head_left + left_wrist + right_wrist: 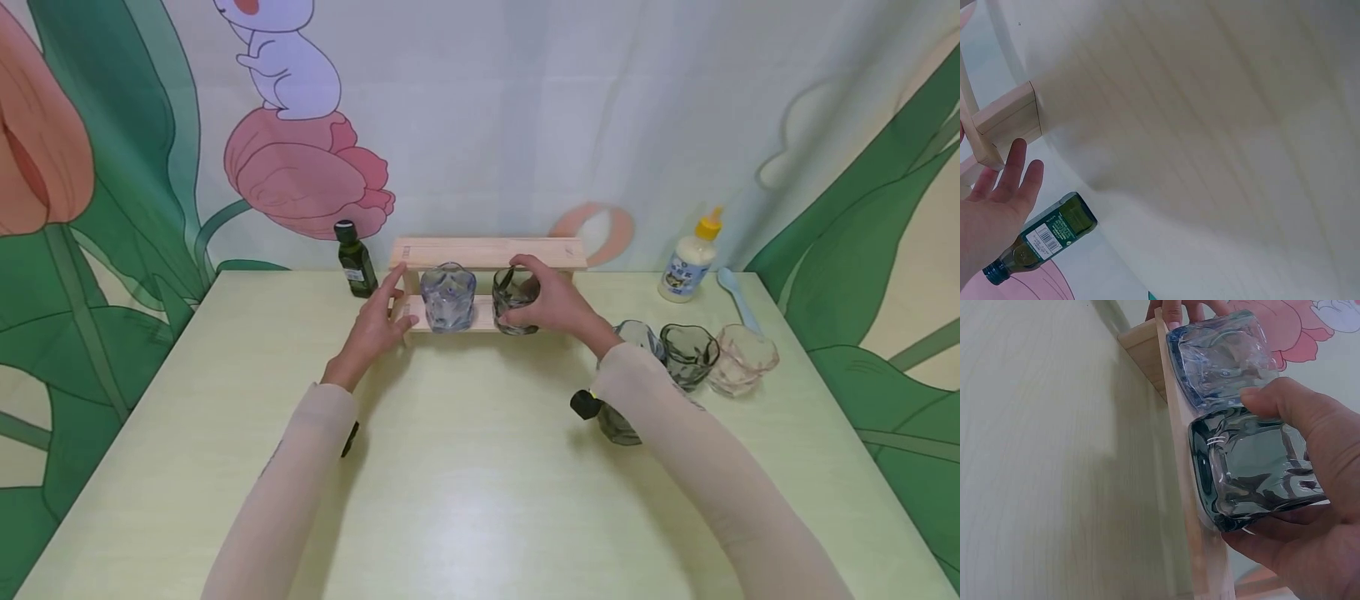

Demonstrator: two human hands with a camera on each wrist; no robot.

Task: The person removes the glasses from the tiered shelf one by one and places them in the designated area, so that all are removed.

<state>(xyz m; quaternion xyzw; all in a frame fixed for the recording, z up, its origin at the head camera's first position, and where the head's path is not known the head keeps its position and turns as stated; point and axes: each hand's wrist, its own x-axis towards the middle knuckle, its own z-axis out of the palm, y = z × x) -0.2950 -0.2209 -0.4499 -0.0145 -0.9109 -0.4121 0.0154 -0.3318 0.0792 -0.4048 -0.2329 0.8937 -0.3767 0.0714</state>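
Observation:
A small two-tier wooden rack [487, 252] stands against the back curtain. My right hand [553, 302] grips a dark grey-green glass [1260, 465] at the right part of its lower shelf, thumb on one side and fingers on the other. Beside it on that shelf is a clear bluish glass [448, 298]; the two stand close together in the right wrist view. My left hand [375, 318] touches the rack's left end, its thumb at the front of the lower shelf. In the left wrist view its fingers [1013, 169] extend fairly straight along the rack's end.
A dark green bottle [356, 260] stands left of the rack. On the right are a bluish glass [639, 335], a dark glass [688, 354], a pinkish glass [742, 358] and a greenish glass [619, 427] partly behind my sleeve. Farther back are a yellow-capped bottle [686, 262] and a light-blue spoon [738, 298].

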